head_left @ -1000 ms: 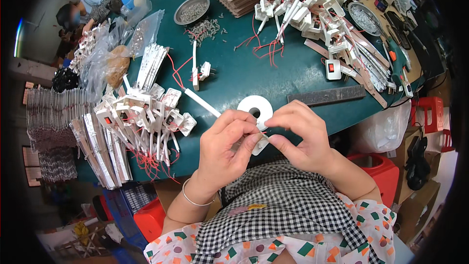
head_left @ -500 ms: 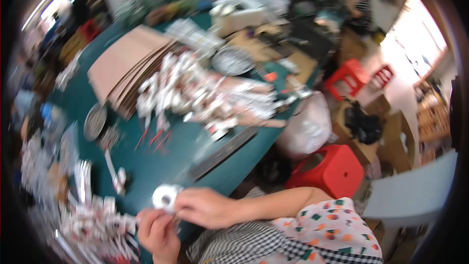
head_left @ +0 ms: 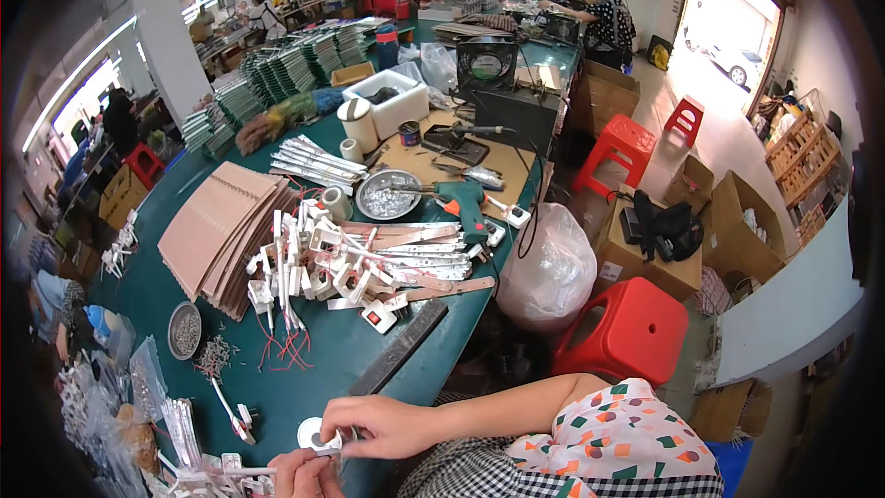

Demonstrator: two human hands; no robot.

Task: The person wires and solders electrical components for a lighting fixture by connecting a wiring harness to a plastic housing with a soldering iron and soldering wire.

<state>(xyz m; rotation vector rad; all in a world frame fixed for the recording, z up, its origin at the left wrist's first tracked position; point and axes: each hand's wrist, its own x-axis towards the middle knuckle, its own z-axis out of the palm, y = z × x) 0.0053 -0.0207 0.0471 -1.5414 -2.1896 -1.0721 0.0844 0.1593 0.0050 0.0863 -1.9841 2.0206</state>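
Note:
A roll of white tape (head_left: 310,432) is at the near edge of the green table, its flat round side showing. My right hand (head_left: 380,426) is closed on the roll's right side, with thumb and fingers pressed together. Just below it, my left hand (head_left: 304,477) is closed with bent fingers. A white cord (head_left: 247,471) runs leftward from those fingers toward a pile of white wired parts (head_left: 203,480). What lies between the two hands is partly hidden by the fingers.
On the green table (head_left: 304,397) are a dark flat bar (head_left: 399,348), a heap of white switches and cords (head_left: 323,258), stacked brown boards (head_left: 221,231), a screw dish (head_left: 185,330) and a green glue gun (head_left: 464,207). A red stool (head_left: 636,327) stands at right. Co-workers sit farther back.
The view has tilted up and sharpened, so the table's contents sit lower in the picture. Both hands stay close together at the tape roll, which is now more covered by my right fingers.

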